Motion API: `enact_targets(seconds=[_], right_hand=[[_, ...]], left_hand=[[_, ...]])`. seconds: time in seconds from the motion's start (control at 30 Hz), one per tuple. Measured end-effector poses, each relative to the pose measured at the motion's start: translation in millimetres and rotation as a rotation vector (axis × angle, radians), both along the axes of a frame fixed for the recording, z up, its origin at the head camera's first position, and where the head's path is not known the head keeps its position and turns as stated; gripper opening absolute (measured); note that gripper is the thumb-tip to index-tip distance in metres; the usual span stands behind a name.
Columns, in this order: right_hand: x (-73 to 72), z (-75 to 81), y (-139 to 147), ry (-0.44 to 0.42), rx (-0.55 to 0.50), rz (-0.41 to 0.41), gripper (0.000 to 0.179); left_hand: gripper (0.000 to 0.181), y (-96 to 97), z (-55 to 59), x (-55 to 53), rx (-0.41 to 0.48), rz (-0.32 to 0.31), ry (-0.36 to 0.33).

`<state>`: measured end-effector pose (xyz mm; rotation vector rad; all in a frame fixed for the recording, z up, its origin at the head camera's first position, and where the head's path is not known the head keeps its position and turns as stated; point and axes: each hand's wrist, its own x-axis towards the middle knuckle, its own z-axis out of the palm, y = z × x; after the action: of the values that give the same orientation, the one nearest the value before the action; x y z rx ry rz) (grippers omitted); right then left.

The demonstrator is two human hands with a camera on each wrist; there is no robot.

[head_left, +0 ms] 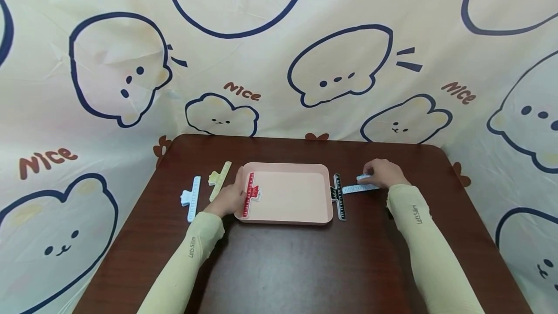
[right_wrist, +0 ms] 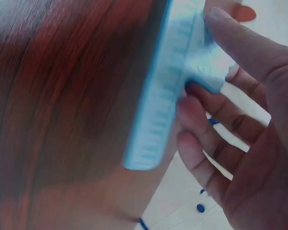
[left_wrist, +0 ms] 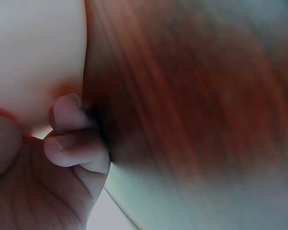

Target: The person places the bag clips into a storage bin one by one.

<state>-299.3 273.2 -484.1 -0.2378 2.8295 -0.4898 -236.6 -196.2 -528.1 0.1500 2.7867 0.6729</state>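
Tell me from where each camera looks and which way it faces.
Head: on the head, facing forward and down at the table, tray and backdrop; left hand, right hand and both sleeves show.
Left wrist: on that wrist, facing the tray edge; left hand shows.
Right wrist: on that wrist, facing a light-blue ruler clip; right hand shows.
Shared by head and right wrist: the right hand and that clip.

A pink rectangular tray [head_left: 292,195] is held at its left edge by the left hand [head_left: 228,198]. To its right, a light-blue ruler-marked clip [head_left: 357,189] is gripped by the right hand [head_left: 384,173].
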Motion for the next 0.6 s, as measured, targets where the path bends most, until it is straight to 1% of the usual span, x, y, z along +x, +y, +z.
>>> enact_targets(seconds=[0.07, 0.17, 0.23, 0.3, 0.47, 0.6], right_hand=[[0.6, 0.8, 6.7, -0.028, -0.037, 0.009, 0.017], [1.5, 2.2, 14.3, -0.069, -0.085, 0.017, 0.018], [2.4, 3.3, 17.8, -0.082, -0.106, 0.028, 0.017], [3.3, 4.7, 20.1, -0.097, -0.126, 0.022, 0.016], [7.0, 9.8, 23.1, -0.117, -0.179, -0.006, 0.019], [10.1, 14.3, 24.7, -0.138, -0.266, -0.057, 0.024]], left_hand=[[0.081, -0.4, -0.1, 0.3, 0.003, 0.002, -0.005], [0.082, -0.6, -0.9, 0.5, 0.009, 0.007, -0.016], [0.083, -0.7, -2.0, 0.3, 0.013, 0.009, -0.026], [0.084, -0.8, -2.9, -0.1, 0.019, 0.015, -0.035], [0.085, -1.6, -4.3, -1.3, 0.025, 0.02, -0.041], [0.084, -2.6, -5.3, -1.3, 0.022, 0.012, -0.033]])
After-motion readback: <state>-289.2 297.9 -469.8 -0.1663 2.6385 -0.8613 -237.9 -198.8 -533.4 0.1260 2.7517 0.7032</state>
